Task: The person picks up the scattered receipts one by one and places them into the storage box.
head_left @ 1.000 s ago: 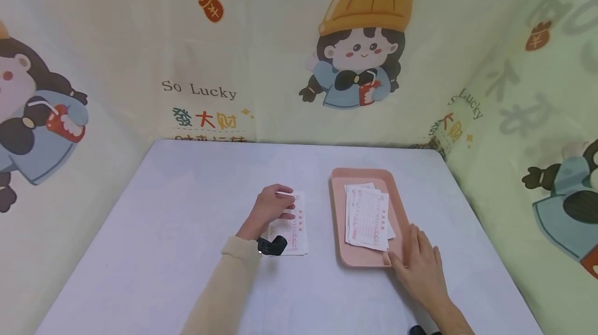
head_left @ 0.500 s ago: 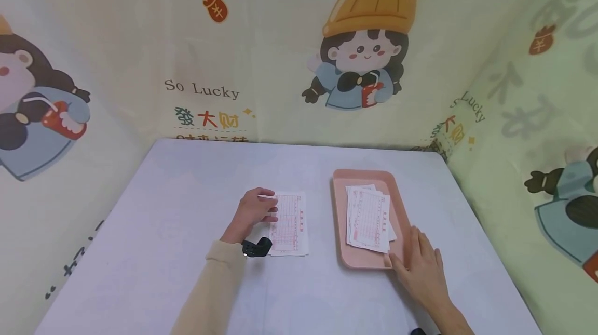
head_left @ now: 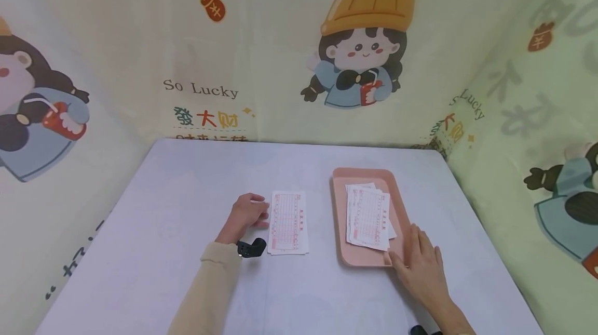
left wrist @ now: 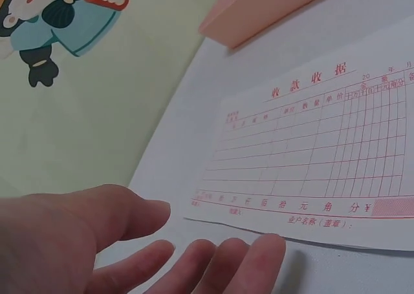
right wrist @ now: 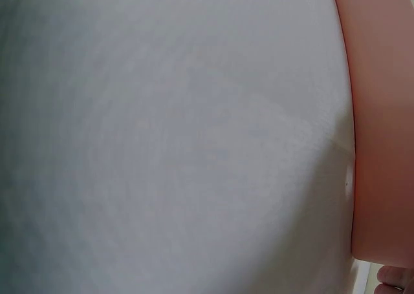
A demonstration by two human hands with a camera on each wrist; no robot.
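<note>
Printed in red, a small stack of white receipt slips lies flat on the table. My left hand hovers at its left edge with nothing in its grasp. In the left wrist view the thumb and loosely bent fingers are apart, close to the near edge of the top slip. A pink tray stands to the right, holding a loosely fanned pile of similar slips. My right hand rests its fairly straight fingers and thumb against the tray's near right corner.
White cloth covers the table. Cartoon-printed fabric hangs behind and at both sides. A black wrist camera sits on my left wrist. In the right wrist view the tray's wall runs down the right side.
My left hand has drawn leftward off the receipt stack to its left edge, uncovering the top slip. The right hand and tray stay put.
</note>
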